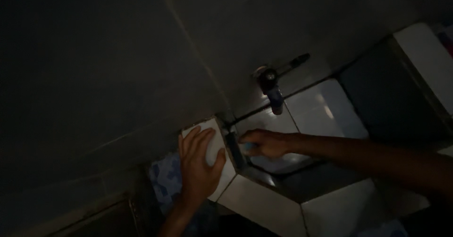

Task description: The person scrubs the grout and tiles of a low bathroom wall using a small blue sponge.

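The scene is very dark. My left hand (200,164) lies flat, fingers apart, on the white tiled top of a low basin wall (264,204). My right hand (264,142) reaches across from the right, down by the inner corner of the tiled basin, its fingers closed around a small light blue object (248,146), too dim to name. A dark tap (272,88) juts from the wall just above and to the right of that hand.
A grey tiled wall (118,67) fills the upper left. The basin's white tiles (325,112) shine behind the tap. A blue patterned surface (165,180) shows below my left wrist. A dark opening (391,100) lies at the right.
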